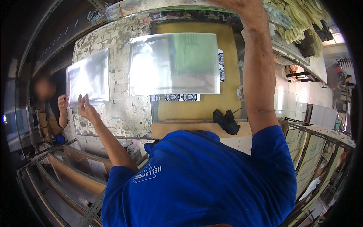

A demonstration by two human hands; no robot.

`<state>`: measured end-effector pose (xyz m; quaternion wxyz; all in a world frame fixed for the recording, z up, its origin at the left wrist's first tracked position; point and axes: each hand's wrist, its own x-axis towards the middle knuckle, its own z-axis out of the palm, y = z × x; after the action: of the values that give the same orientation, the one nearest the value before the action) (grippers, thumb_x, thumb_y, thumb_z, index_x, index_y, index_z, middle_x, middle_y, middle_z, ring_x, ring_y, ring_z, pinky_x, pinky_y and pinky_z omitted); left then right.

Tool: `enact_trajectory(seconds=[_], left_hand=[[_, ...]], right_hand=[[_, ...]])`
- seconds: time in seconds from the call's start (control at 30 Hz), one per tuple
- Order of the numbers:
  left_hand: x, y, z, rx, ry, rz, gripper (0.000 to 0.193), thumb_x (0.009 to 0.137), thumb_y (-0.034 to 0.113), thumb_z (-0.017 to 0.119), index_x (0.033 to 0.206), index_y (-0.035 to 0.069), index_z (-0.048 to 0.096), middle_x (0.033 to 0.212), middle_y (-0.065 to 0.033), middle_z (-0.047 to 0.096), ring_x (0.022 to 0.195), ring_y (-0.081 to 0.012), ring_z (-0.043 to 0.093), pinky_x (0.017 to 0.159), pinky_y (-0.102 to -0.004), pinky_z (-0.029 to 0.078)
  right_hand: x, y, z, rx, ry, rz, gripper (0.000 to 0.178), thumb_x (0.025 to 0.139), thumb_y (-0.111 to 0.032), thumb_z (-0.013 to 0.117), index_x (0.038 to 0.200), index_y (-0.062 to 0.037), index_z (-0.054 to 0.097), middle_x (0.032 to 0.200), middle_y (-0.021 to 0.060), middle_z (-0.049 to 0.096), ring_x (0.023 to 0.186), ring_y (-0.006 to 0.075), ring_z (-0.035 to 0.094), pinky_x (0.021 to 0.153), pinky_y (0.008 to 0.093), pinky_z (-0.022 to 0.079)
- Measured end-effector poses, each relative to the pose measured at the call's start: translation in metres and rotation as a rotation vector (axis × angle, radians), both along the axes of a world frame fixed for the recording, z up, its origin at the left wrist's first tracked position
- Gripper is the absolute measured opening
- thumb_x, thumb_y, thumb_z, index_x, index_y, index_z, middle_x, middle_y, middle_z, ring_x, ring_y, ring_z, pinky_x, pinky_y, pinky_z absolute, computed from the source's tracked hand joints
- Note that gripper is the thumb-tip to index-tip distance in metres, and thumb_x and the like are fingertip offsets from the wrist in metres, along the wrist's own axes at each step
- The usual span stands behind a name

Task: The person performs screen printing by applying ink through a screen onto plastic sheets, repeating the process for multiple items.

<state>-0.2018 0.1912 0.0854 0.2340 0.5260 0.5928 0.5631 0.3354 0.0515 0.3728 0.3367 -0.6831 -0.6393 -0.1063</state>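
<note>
My left hand [87, 109] is at the lower edge of a stack of clear plastic sheets [92, 72] on the left of the worn table. Its fingers point up and stand apart, overlapping the sheets' edge; no grip on them shows. My right hand [236, 4] reaches to the far edge, where the picture cuts it off and hides its fingers. Between my arms, a larger shiny clear plastic sheet [196, 79] lies over a yellowish board [181, 109]. Printed paper with dark round designs [172, 97] shows from under its near and right edges.
A black crumpled cloth [226, 121] lies by the board's near edge. On the left, a co-worker's hand [63, 103] is close to the plastic stack. Yellowish cloths [302, 17] hang at the far right. Metal-framed racks [75, 170] stand at both lower sides.
</note>
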Motion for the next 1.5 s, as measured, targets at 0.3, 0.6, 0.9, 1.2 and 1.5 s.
enact_trajectory(seconds=[0.3, 0.6, 0.9, 1.2, 1.5], left_hand=[[0.006, 0.02, -0.004, 0.145, 0.908, 0.458, 0.054, 0.089, 0.025, 0.08, 0.13, -0.006, 0.064, 0.123, -0.0198, 0.067, 0.108, -0.0326, 0.065, 0.094, -0.0451, 0.052], [0.257, -0.141, 0.057, -0.262, -0.701, -0.822, 0.078, 0.076, -0.011, 0.081, 0.144, -0.003, 0.045, 0.123, -0.012, 0.063, 0.11, -0.0209, 0.063, 0.092, -0.0326, 0.055], [0.21, -0.18, -0.061, -0.165, 0.047, -0.685, 0.098, 0.059, 0.022, 0.098, 0.143, -0.001, 0.054, 0.138, -0.0148, 0.058, 0.127, -0.0313, 0.053, 0.109, -0.0436, 0.043], [0.203, -0.18, -0.078, 0.011, 0.522, -0.576, 0.098, 0.053, 0.046, 0.094, 0.133, 0.001, 0.063, 0.146, -0.0188, 0.05, 0.128, -0.0387, 0.043, 0.108, -0.0519, 0.033], [0.202, -0.183, -0.078, 0.0, 0.458, -0.579, 0.095, 0.054, 0.047, 0.092, 0.133, 0.004, 0.063, 0.149, -0.0169, 0.048, 0.133, -0.0378, 0.041, 0.11, -0.0528, 0.03]], right_hand=[[-0.01, -0.014, -0.013, 0.219, -0.158, 0.029, 0.04, 0.073, -0.033, 0.075, 0.094, 0.0014, 0.076, 0.075, 0.0189, 0.071, 0.07, 0.0366, 0.068, 0.068, 0.0424, 0.054], [-0.051, -0.083, -0.111, 0.055, -0.039, 0.011, 0.036, 0.077, -0.029, 0.082, 0.109, -0.0128, 0.076, 0.082, 0.0131, 0.069, 0.077, 0.031, 0.067, 0.07, 0.0409, 0.051], [-0.056, -0.105, -0.234, -0.472, 0.651, 0.016, 0.046, 0.081, -0.01, 0.081, 0.126, -0.0103, 0.071, 0.101, 0.0171, 0.074, 0.092, 0.0295, 0.071, 0.081, 0.0368, 0.053], [-0.059, -0.093, -0.294, -0.587, -0.009, -0.096, 0.079, 0.071, -0.016, 0.085, 0.144, -0.0252, 0.055, 0.118, 0.0157, 0.062, 0.115, 0.0326, 0.054, 0.093, 0.0484, 0.033], [0.038, 0.01, -0.321, -0.359, -0.046, -0.145, 0.073, 0.068, -0.013, 0.081, 0.137, -0.0281, 0.061, 0.118, 0.0163, 0.064, 0.114, 0.0339, 0.054, 0.091, 0.0494, 0.033]])
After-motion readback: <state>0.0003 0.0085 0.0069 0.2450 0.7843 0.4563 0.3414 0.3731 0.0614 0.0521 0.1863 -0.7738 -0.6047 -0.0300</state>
